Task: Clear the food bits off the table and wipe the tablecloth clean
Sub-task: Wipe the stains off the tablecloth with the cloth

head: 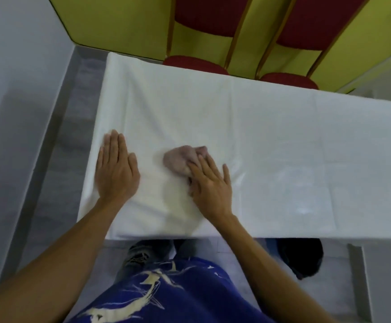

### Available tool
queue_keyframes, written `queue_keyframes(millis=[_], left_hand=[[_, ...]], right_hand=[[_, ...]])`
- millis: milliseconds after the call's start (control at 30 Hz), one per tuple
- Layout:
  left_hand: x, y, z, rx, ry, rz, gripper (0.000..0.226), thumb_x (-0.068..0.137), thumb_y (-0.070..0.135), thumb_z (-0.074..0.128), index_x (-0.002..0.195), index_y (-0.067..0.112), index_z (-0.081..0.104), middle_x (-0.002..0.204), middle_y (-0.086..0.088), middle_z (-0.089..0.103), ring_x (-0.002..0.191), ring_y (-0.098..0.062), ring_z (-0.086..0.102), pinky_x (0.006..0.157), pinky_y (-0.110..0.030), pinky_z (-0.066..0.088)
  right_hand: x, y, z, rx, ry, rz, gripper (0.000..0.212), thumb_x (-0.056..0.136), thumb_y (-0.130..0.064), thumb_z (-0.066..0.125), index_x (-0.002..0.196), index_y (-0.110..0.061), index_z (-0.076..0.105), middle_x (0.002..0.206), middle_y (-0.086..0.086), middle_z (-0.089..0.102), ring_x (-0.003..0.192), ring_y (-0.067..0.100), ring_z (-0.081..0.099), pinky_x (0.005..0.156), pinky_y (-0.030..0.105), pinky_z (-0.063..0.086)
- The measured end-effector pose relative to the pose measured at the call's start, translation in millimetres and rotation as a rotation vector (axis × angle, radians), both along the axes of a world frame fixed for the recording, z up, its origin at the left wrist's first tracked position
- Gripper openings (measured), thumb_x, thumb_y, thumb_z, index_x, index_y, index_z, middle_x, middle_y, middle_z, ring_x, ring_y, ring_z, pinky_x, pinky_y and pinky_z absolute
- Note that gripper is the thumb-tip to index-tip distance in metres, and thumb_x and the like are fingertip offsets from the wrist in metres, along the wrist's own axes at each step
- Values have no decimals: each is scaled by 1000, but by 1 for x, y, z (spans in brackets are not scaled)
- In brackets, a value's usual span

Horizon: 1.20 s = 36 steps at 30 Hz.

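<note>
Tablecloth (259,127): white, creased, covering the table across mid-frame.
Left hand (116,170): flat, fingers straight, pressing the cloth's left edge; holding nothing.
Right hand (209,183): fingers spread, pressing a crumpled pinkish rag (180,159) at centre.
Chairs (290,80): red seats, upper frame.

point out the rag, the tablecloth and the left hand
rag (178,160): head view, on its bunched pink part beyond the fingertips
tablecloth (283,136): head view, on a bare white stretch right of the rag
left hand (116,171): head view, on the back of the hand
</note>
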State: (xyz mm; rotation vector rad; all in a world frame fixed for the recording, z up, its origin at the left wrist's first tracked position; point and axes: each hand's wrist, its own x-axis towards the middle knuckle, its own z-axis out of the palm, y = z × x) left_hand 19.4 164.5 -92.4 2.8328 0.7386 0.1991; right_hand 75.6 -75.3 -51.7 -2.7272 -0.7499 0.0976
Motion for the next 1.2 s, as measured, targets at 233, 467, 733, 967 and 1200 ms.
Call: queue_keyframes(millis=[233,467,733,967,1200], left_hand=[[0,-1,2,-9,-8,8,58,106,28,22,155,-3,22,164,-18,21,154,-29,16,125,-41,14],[1,0,0,-36,-4,-5,61,104,30,20,156,-3,17,165,-18,17,155,-29,12,126,-41,10],[-3,7,5,-52,83,-78,62,104,31,19,156,-4,17,166,-19,10,155,-31,5,126,-44,7],[-89,-35,7,-82,98,-51,61,105,31,18,157,1,13,167,-12,5,156,-25,1,126,-45,4],[-100,-32,3,-66,92,-99,72,100,39,32,157,-1,13,167,-16,8,155,-27,4,127,-43,2]], right_hand=[[52,-118,-3,45,16,-611,46,96,-22,41,138,-18,58,157,0,44,148,27,35,105,53,45],[-84,31,1,261,33,28,49,87,-25,67,136,-26,63,144,-5,59,139,22,47,98,40,43],[-20,-79,-4,29,-59,-69,51,88,-30,55,138,-29,58,146,4,55,102,34,56,82,42,45],[-10,-73,4,146,59,-542,65,83,-43,57,143,-26,37,114,20,51,101,34,47,81,45,51],[-124,54,1,162,43,177,47,90,-42,60,132,-21,61,115,13,57,97,28,51,72,40,47]])
